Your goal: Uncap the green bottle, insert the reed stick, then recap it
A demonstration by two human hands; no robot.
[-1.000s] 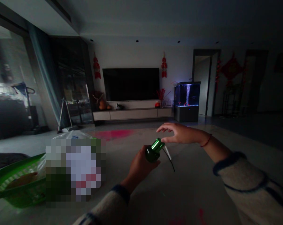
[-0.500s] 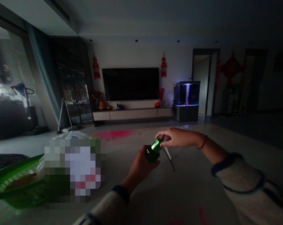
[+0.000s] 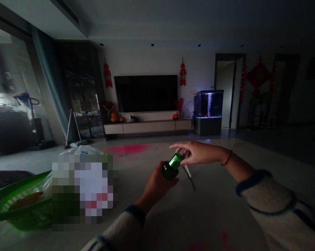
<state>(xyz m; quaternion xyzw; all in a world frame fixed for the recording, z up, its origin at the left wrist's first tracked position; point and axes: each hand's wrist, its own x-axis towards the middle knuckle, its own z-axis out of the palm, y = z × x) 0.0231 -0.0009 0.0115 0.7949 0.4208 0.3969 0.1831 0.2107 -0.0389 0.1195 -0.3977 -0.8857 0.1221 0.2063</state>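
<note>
While clasping a dark green bottle (image 3: 170, 171) in the curled fingers of the left hand (image 3: 156, 183), held it tilted above the dim surface (image 3: 212, 198), right of the green basket (image 3: 29, 217). Held the right hand (image 3: 197, 152) at its shiny cap (image 3: 175, 160), with thumb close and index finger stretched out; could not tell pinch from light touch.

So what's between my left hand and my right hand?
A green bottle, held in the left hand, with the right hand at its shiny cap. The head view shows this.
</note>
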